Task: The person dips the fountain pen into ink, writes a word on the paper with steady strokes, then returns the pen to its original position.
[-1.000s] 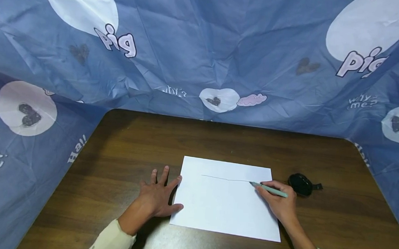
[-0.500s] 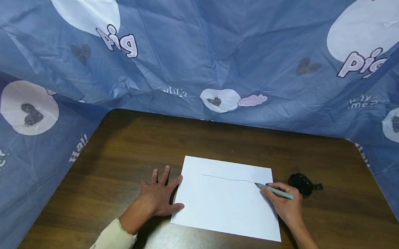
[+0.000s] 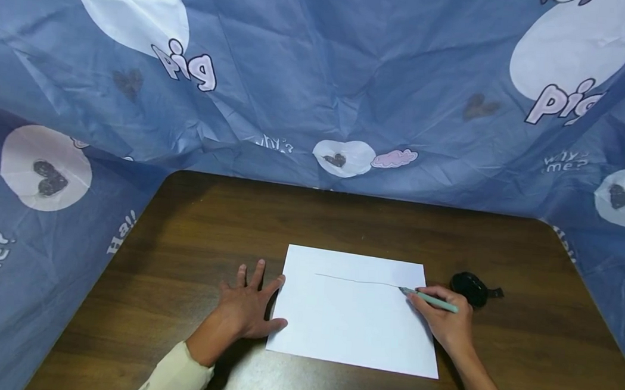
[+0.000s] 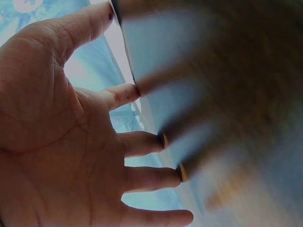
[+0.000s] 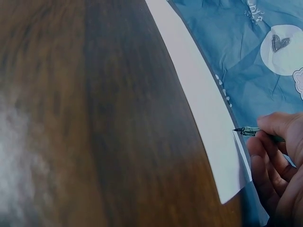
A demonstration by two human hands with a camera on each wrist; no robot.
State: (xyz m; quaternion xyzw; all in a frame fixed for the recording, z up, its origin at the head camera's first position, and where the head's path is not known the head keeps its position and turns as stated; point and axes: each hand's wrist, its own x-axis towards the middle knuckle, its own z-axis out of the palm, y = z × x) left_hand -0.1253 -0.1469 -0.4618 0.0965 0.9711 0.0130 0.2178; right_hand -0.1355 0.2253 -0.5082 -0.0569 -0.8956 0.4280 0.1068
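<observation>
A white sheet of paper (image 3: 352,334) lies on the table, with a thin, slightly wavy dark line (image 3: 352,280) across its upper part. My right hand (image 3: 447,322) pinches a pale green pen (image 3: 435,301) between thumb and fingers, its dark tip at the line's right end. In the right wrist view the pen's pointed tip (image 5: 238,129) shows against the paper. My left hand (image 3: 246,310) lies spread with the palm down at the sheet's left edge. Its thumb and index fingertip overlap the paper, while the other fingers are on the wood.
A small black oval object (image 3: 469,288) with a short tab lies just beyond my right hand. The brown wooden table (image 3: 225,213) has rounded far corners. A blue printed cloth (image 3: 277,67) hangs behind it and along both sides.
My right hand has moved a little to the right with the pen, and the line has grown longer that way. Over the last half second it barely moves. The left hand stays put.
</observation>
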